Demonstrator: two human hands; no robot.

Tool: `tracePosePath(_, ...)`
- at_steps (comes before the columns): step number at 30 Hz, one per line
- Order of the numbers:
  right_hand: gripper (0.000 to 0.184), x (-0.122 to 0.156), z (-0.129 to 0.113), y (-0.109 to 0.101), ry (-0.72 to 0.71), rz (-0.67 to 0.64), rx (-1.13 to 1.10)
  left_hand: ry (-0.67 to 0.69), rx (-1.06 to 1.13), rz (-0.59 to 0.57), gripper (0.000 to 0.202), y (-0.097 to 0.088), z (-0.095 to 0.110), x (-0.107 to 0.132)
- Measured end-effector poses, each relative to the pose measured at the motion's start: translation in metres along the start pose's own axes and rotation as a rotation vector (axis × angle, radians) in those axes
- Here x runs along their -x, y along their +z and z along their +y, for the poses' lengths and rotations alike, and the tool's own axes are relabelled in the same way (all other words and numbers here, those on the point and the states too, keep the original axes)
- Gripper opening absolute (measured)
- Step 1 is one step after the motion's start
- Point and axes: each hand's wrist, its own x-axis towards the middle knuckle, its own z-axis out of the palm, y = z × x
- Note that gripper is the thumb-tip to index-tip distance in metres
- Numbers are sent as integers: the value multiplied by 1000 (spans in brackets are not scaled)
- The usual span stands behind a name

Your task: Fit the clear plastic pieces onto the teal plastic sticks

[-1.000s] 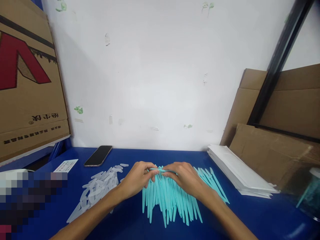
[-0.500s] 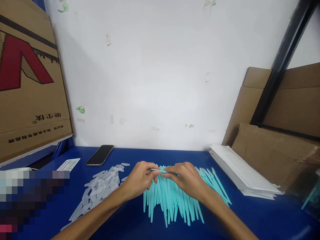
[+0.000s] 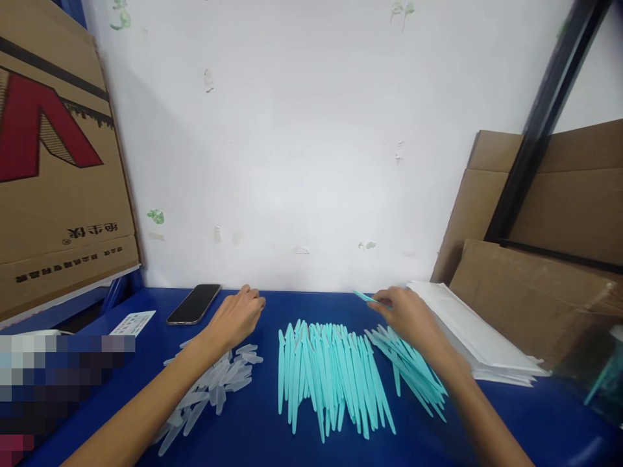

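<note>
Over the far side of a loose pile of translucent plastic caps (image 3: 221,376), my left hand (image 3: 238,316) has its fingers curled together; what they hold, if anything, is hidden. My right hand (image 3: 406,316) pinches a slim turquoise stick (image 3: 363,296), shaped like an eyebrow razor, whose tip points left towards the wall. Below that hand lies a slanted pile of similar sticks (image 3: 418,376), some with a pale covering at the upper end. Between both hands a wide row of turquoise sticks (image 3: 331,383) lies with narrow ends towards me.
A phone (image 3: 195,303) and a printed card (image 3: 134,322) lie at the back left of the blue table (image 3: 263,428). White envelopes (image 3: 479,331) are stacked on the right, before folded cardboard (image 3: 530,298). A large carton (image 3: 63,207) stands left. The white wall (image 3: 292,143) closes the back.
My hands have parted from the middle, where they held a turquoise stick together. The left has moved to the caps, some of which have shifted; the right has carried a stick rightwards.
</note>
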Motion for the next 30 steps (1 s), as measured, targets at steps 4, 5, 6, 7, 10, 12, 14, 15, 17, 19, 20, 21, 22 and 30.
tracePosePath(4, 24, -5, 26, 3, 207, -147, 77, -20, -55, -59, 25, 2, -13, 0)
tracePosePath(5, 24, -5, 30, 4, 228, -160, 88, -23, -67, -73, 24, 1, -13, 0)
tracePosePath(6, 24, -4, 34, 5, 243, -174, 96, -25, -77, -87, 23, 0, -14, 1)
tracePosePath(7, 22, -2, 37, 6, 261, -194, 103, -25, -85, -99, 22, -1, -14, 1)
tracePosePath(10, 13, 2, 42, 10, 305, -282, 94, -36, -97, -131, 20, -1, -15, 1)
tracePosePath(12, 9, 4, 44, 12, 324, -336, 82, -52, -92, -151, 20, 1, -17, 1)
tracePosePath(14, 9, 4, 45, 13, 331, -359, 84, -64, -78, -173, 19, 4, -18, 2)
tracePosePath(15, 11, 4, 45, 14, 331, -359, 90, -65, -70, -182, 19, 5, -19, 2)
tracePosePath(17, 14, 3, 45, 14, 330, -344, 104, -63, -53, -194, 19, 6, -19, 2)
tracePosePath(19, 17, 1, 44, 12, 324, -322, 106, -62, -33, -196, 19, 6, -18, 2)
tracePosePath(20, 19, 1, 43, 10, 315, -319, 95, -62, -20, -194, 20, 6, -17, 3)
tracePosePath(21, 22, 0, 40, 7, 302, -326, 75, -63, -6, -190, 21, 6, -16, 3)
tracePosePath(22, 26, 0, 37, 5, 281, -343, 46, -65, 11, -186, 22, 7, -16, 3)
tracePosePath(30, 38, 12, 8, -2, 171, -717, -313, -64, 106, -180, 17, 13, -13, 4)
